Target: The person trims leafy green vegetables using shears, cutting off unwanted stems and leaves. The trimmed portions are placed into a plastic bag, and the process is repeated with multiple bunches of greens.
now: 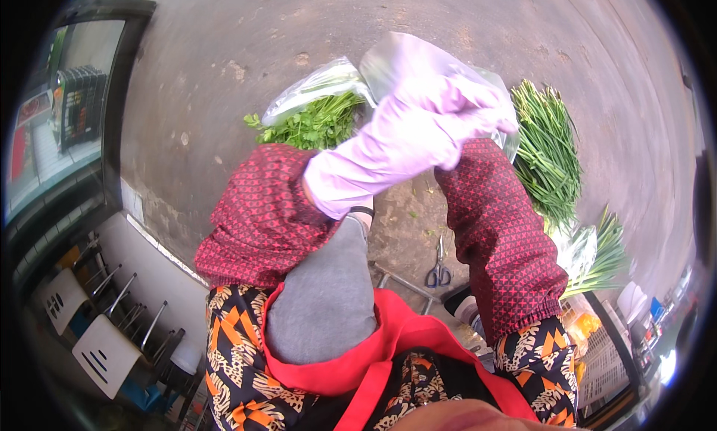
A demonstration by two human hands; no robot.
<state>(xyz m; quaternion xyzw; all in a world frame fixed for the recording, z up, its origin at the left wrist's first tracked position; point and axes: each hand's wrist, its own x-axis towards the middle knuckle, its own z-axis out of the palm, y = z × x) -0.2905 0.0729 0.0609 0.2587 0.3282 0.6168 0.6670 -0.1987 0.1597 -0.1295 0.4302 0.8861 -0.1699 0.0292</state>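
Observation:
Both my hands wear lilac rubber gloves and overlap, blurred, above the ground. My left hand (411, 131) reaches across to the right, close to my right hand (479, 103). Their fingers cannot be told apart, nor whether they grip anything. Clear plastic film (378, 64) shows behind the gloves. Left of them lies a bunch of leafy green herbs (319, 120), partly inside a clear plastic bag (313, 86). A large bundle of long, thin green chives (546, 145) lies to the right. Scissors (438, 274) with dark handles lie on the ground between my legs.
More long green leaves (602, 254), partly wrapped in clear plastic (580, 249), lie lower right, near a white plastic crate (605, 372). Green scraps dot the concrete ground (413, 213). A metal bar (411, 288) is near my foot. Chairs (106, 355) and a dark-framed glass case (115, 117) stand at left.

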